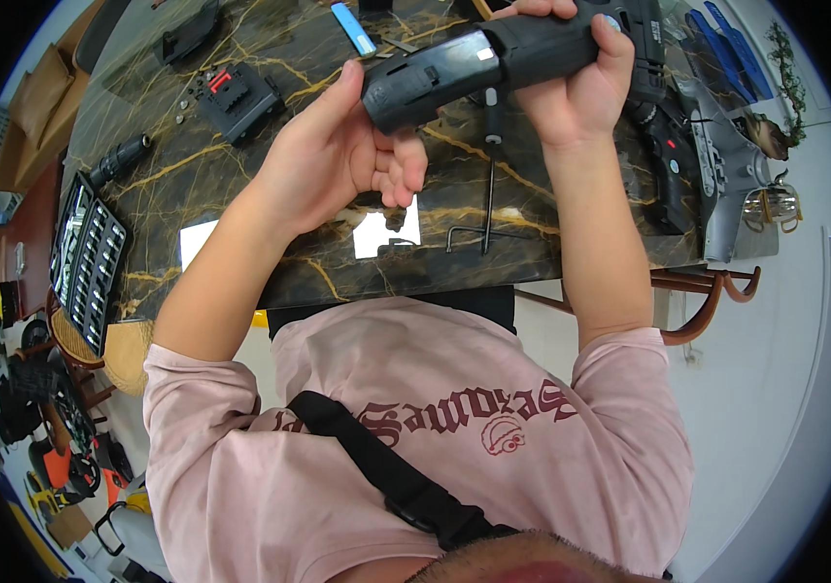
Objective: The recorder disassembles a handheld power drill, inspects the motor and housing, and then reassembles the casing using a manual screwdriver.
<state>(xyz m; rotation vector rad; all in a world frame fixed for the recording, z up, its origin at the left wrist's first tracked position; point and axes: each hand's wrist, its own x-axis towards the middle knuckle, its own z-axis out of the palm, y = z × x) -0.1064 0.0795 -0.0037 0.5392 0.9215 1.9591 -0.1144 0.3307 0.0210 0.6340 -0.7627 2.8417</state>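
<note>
A long black plastic tool body (440,80) is held up over the dark marbled table (328,272), tilted with its left end lower. My right hand (576,92) wraps around its right part, thumb up along the side. At the left end my left hand (357,146) cups it, thumb against the end and fingers curled beneath. Below the tool body lies a screwdriver (490,175) with a thin dark shaft, beside an L-shaped hex key (450,236). A black block with a red part (237,100) rests left of my left hand.
An open socket set case (90,262) stands at the table's left edge, near a black cylindrical part (122,158). A blue slim item (352,29) lies at the back. Black tools (668,165) and blue strips (731,49) are on the right. A wooden chair arm (707,301) adjoins the front edge.
</note>
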